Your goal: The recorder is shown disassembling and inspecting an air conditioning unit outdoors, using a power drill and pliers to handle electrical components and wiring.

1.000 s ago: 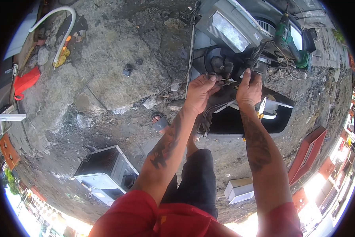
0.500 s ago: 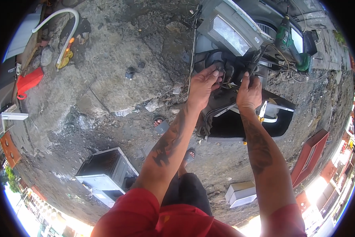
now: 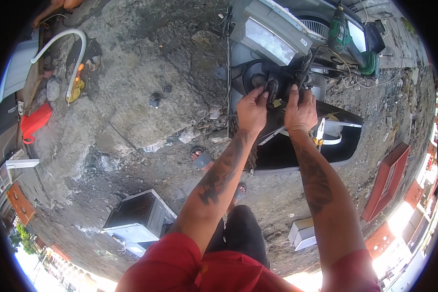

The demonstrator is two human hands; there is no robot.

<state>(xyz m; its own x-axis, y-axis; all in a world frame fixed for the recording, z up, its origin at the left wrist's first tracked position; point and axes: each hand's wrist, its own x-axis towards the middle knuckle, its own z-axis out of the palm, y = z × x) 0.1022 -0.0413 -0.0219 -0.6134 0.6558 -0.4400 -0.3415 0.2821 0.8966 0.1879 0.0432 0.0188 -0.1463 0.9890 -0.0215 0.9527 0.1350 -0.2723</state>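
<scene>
Both hands work at the dark inner parts of an opened grey appliance (image 3: pixel 272 39). With thumb and fingers pinched together, my left hand (image 3: pixel 252 111) is at a black curved part (image 3: pixel 272 90) beside a round black housing (image 3: pixel 254 74). Close to its right, my right hand (image 3: pixel 301 113) has its fingers curled against dark parts near some cables (image 3: pixel 304 73). What its fingertips grip is hidden. Below the hands lies a black panel (image 3: pixel 282 153) with a pale frame edge. Yellow-handled pliers (image 3: pixel 319 136) rest on it, beside my right wrist.
A green cordless drill (image 3: pixel 343 36) lies atop the appliance at right. A metal-framed box (image 3: pixel 141 214), a small white box (image 3: pixel 303 233) and a reddish frame (image 3: pixel 387 182) stand on the rough ground. Far left are a white hose (image 3: pixel 80 48), a red object (image 3: pixel 35 120) and another person's arm (image 3: pixel 51 10).
My left hand has turned from a raised pinch to reach down at the black part, closer to my right hand. The view has shifted slightly, and another person's arm appears at upper left.
</scene>
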